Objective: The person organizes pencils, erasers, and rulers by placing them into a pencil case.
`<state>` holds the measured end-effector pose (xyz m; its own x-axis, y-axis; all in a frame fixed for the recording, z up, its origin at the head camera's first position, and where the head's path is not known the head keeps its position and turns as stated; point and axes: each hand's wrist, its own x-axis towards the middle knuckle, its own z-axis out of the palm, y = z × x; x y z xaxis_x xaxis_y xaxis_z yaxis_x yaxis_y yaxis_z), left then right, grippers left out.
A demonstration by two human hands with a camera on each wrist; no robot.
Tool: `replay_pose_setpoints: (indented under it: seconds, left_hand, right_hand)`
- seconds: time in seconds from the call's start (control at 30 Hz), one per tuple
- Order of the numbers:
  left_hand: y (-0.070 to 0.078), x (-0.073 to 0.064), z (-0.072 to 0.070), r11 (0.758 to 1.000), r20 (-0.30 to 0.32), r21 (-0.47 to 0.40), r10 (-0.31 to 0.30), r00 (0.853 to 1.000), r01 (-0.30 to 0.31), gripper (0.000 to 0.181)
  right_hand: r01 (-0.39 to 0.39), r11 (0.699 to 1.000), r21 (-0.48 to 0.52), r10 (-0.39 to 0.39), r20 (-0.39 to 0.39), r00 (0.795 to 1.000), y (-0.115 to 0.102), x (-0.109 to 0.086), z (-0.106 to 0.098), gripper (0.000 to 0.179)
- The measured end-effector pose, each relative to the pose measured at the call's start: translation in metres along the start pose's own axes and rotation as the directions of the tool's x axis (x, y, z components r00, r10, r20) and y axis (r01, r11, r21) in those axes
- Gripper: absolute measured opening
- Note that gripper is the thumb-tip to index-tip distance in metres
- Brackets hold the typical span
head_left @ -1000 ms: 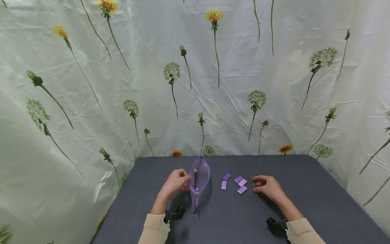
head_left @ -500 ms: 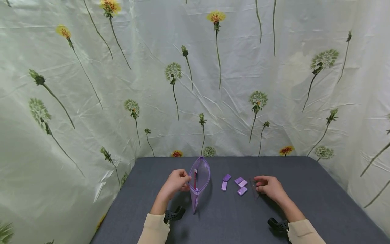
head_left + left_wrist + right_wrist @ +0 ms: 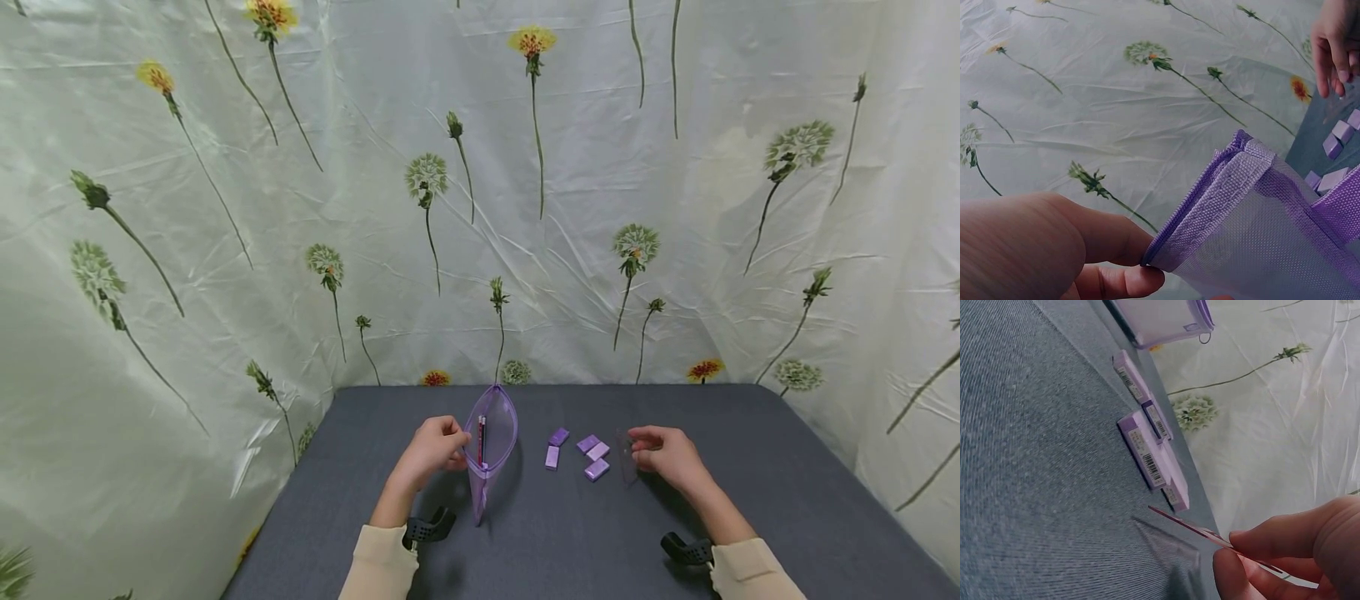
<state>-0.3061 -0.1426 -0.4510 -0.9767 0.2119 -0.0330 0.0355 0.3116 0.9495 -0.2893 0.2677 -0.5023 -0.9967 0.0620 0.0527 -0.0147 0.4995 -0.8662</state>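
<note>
My left hand (image 3: 437,446) pinches the zipped rim of a translucent purple mesh pouch (image 3: 1241,231), which stands upright with its mouth spread wide. Dark and red pencils (image 3: 482,442) poke up inside it. Over to the right, my right hand (image 3: 667,457) holds a thin, clear plastic plate (image 3: 1191,529) with reddish edges between thumb and fingers, just above the table. Its full outline is hard to make out. Between the hands lie several small purple and lilac blocks (image 3: 597,469) with barcodes (image 3: 1150,464) on their sides.
The dark grey table (image 3: 555,550) ends at the back against a pale curtain (image 3: 570,167) printed with dandelions. A faint triangular patch (image 3: 1169,547), perhaps the plate's shadow, shows on the cloth below it.
My right hand has shifted slightly to the right with the clear plate, which now shows more of its face. The left hand, pouch and blocks stay as they were.
</note>
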Motion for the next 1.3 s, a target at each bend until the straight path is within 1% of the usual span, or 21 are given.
replay_pose_setpoints:
  seconds: [0.3,0.43,0.63,0.87,1.2,1.3]
  left_hand:
    - [-0.001,0.001,0.0,1.0,-0.006,0.008,0.0,1.0,0.0,0.018]
    - [-0.001,0.002,0.0,1.0,-0.006,0.007,-0.001,1.0,0.001,0.018]
    - [-0.002,0.001,0.0,1.0,-0.006,0.006,-0.003,1.0,0.003,0.018]
    - [-0.002,0.002,0.0,1.0,-0.01,0.008,-0.009,1.0,0.009,0.019]
    - [-0.001,0.001,0.0,1.0,-0.001,0.001,-0.007,1.0,0.007,0.018]
    - [-0.001,0.001,0.0,1.0,0.001,-0.002,-0.01,1.0,0.01,0.018]
  right_hand:
    - [0.0,1.0,-0.004,0.0,-0.001,1.0,-0.003,-0.002,-0.004,0.039]
    - [0.018,1.0,-0.019,-0.018,-0.008,1.0,-0.005,-0.003,-0.005,0.04]
    - [0.051,0.998,-0.04,-0.051,0.001,0.999,-0.017,-0.007,-0.005,0.041]
    - [0.096,0.991,-0.091,-0.098,-0.015,0.995,-0.027,-0.007,-0.004,0.039]
    - [0.141,0.985,-0.097,-0.143,-0.007,0.99,-0.051,-0.016,-0.004,0.04]
    - [0.143,0.985,-0.093,-0.145,-0.006,0.989,-0.058,-0.019,-0.004,0.041]
